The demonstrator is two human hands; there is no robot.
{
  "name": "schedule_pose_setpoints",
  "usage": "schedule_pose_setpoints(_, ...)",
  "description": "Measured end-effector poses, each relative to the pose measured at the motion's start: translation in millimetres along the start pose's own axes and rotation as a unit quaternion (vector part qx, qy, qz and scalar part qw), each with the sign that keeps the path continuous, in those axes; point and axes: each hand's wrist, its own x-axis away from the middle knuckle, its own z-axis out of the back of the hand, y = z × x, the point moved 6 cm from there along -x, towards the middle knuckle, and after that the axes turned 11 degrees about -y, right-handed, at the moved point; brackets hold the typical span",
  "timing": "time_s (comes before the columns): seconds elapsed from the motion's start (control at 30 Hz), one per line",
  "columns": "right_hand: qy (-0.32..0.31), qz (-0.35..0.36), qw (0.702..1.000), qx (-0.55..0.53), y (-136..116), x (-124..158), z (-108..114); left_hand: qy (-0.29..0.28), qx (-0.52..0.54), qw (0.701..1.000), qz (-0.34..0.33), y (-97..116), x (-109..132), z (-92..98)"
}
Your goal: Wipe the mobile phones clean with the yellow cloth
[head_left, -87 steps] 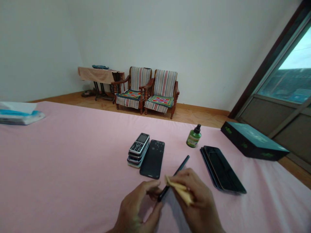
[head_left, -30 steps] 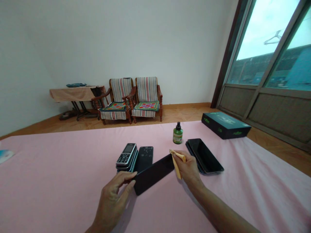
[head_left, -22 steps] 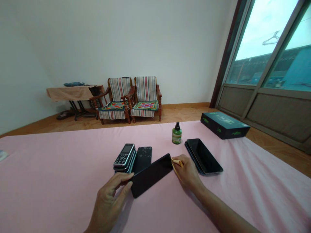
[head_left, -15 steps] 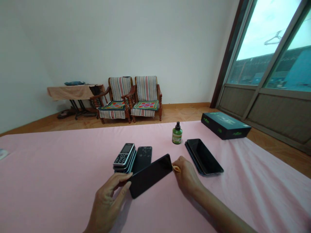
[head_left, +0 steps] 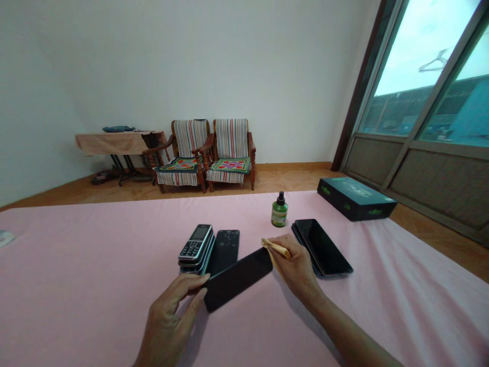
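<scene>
The person's left hand [head_left: 170, 318] grips a black smartphone [head_left: 237, 279] by its edge, holding it at a slant over the pink bedsheet [head_left: 76, 270]; I can't tell whether it touches the sheet. The right hand [head_left: 300, 265] pinches a yellow cloth [head_left: 273, 248] against the phone's far end. Just beyond lie a stack of phones topped by a keypad phone [head_left: 194, 250], a lone dark smartphone [head_left: 225, 244], and a smartphone pile [head_left: 323, 247], with a green spray bottle [head_left: 279, 211] behind them and a dark green box [head_left: 355, 200] further back.
</scene>
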Motion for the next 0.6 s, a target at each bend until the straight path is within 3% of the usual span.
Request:
schedule_pose_setpoints(0.3, -0.044, -0.057, 0.996, 0.051, 17.2, 9.8, -2.0, 0.004, 0.011, 1.0, -0.001, 3.7, -0.3, 0.3)
schedule_pose_setpoints(0.6, -0.102, -0.076, 0.981, 0.145, 7.6, 14.0, -2.1, 0.011, 0.091, 0.993, 0.078, -14.4, 7.6, -4.6)
